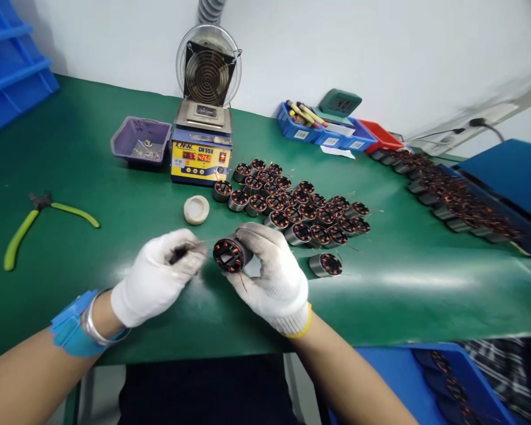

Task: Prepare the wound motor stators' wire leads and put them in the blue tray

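My right hand (274, 277), in a white glove, grips a small motor stator (230, 254) with copper windings, its open end turned toward me. My left hand (159, 280), also gloved, is pinched on a thin wire that runs from the stator's left side. Both hands hover just above the green mat (115, 171) near the front edge. A blue strap and a metal bangle circle my left wrist (84, 327). One loose stator (326, 264) lies just right of my right hand.
A cluster of several stators (296, 203) lies behind my hands, another row (451, 198) at the right. A yellow solder pot (201, 153) with a fan, a purple tray (140, 139), a white tape roll (196, 209), green-handled cutters (39, 221) and blue bins (323, 133) stand around.
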{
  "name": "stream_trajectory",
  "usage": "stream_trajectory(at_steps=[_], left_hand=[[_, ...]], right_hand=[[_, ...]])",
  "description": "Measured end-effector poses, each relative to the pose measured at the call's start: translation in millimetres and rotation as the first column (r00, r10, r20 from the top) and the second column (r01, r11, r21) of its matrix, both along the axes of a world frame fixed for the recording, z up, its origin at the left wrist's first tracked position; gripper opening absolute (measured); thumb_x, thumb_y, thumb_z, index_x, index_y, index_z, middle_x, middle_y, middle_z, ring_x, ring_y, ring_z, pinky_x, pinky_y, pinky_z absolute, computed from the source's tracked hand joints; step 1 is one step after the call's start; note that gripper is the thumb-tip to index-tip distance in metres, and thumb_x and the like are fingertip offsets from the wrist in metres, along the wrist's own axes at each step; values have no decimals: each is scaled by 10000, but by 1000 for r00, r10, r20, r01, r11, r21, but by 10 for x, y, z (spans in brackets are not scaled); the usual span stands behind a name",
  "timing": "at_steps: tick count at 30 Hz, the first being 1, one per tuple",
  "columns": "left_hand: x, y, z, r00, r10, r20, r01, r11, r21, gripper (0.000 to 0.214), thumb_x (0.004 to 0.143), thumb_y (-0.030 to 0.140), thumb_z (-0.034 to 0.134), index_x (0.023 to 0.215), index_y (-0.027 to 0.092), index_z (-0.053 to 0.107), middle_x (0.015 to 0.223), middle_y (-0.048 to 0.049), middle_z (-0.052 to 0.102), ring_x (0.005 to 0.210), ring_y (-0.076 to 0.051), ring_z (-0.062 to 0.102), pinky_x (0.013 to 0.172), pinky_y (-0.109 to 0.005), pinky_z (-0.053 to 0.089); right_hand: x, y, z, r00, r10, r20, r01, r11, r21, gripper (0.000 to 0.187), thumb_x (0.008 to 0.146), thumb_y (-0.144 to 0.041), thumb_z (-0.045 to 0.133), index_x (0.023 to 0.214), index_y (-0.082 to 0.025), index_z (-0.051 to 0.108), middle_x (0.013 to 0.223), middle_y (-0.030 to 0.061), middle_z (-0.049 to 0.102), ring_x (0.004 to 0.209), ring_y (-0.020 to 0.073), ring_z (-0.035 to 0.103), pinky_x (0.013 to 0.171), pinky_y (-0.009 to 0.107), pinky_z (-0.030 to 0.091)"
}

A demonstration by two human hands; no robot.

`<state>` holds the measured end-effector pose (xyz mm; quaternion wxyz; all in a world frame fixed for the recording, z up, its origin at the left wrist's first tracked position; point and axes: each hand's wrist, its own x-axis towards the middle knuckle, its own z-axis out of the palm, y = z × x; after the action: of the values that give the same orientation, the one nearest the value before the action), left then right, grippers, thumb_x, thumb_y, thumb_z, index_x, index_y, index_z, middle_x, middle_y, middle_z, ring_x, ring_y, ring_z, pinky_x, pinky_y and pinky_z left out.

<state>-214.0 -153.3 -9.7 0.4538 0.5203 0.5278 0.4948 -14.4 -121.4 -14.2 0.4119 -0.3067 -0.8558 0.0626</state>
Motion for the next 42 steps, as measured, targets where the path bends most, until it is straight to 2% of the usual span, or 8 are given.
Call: stream_trajectory(at_steps=[3,9,16,19,22,27,37,42], left_hand=[[-64,1,-57,957,258,135,-277,950,145,145,824,338,678,779,227,597,669,14,583,556,-134,509,526,-259,420],[-51,6,-123,982,56,-181,-10,970,242,99,823,275,678,769,205,631,709,-6,627,647,-143,553,641,-273,457],[-225,223,-236,914,378,147,-405,836,370,82,858,288,668,866,223,619,757,17,630,648,-132,582,631,-277,497],[-313,443,-369,923,379,-67,-335,877,345,518,739,360,764,1184,160,588,1164,-109,670,1054,-243,654,936,-382,529],[-298,560,-474,913,281,-296,-194,937,291,994,609,381,826,1452,97,382,1509,-233,439,1377,-379,467,1159,-489,383],[-209,586,-542,863,112,-492,-6,977,213,996,655,342,780,1502,68,335,1482,-196,491,1382,-428,451,1176,-478,354],[-216,637,-587,695,90,-713,94,972,214,934,697,331,715,1485,6,332,1441,-262,523,1329,-386,526,1107,-510,445],[-208,636,-597,662,102,-742,90,973,214,929,702,334,732,1479,13,338,1440,-255,528,1328,-370,533,1096,-496,470]], right_hand=[[-7,-6,-2,1000,-31,-6,31,999,-7,457,782,-150,639,1223,-215,536,1144,123,642,1092,276,640,937,459,573],[-60,-28,-38,999,-7,38,7,1000,-17,463,787,-203,649,1237,-218,539,1162,129,650,1115,290,638,934,466,569],[-100,75,-33,985,-164,52,169,977,-133,423,728,-257,713,1112,-218,540,1264,142,625,1165,291,635,942,457,563],[-183,237,-60,929,-300,216,352,898,-265,409,702,-271,694,1087,-209,570,1243,122,647,1086,286,671,861,423,581],[-281,396,-62,868,-338,363,451,843,-293,427,689,-292,690,1099,-202,610,1114,99,686,935,282,699,760,398,580],[-394,535,14,850,-290,440,436,856,-278,404,722,-313,688,1111,-207,663,1047,89,714,882,288,699,706,377,559],[-461,633,252,792,-216,571,466,817,-338,468,737,-355,709,1189,-239,667,1126,57,710,960,299,676,693,349,518],[-369,604,358,758,-255,600,396,911,-113,505,817,-320,680,1312,-250,610,1270,100,614,1043,293,618,777,370,517]])
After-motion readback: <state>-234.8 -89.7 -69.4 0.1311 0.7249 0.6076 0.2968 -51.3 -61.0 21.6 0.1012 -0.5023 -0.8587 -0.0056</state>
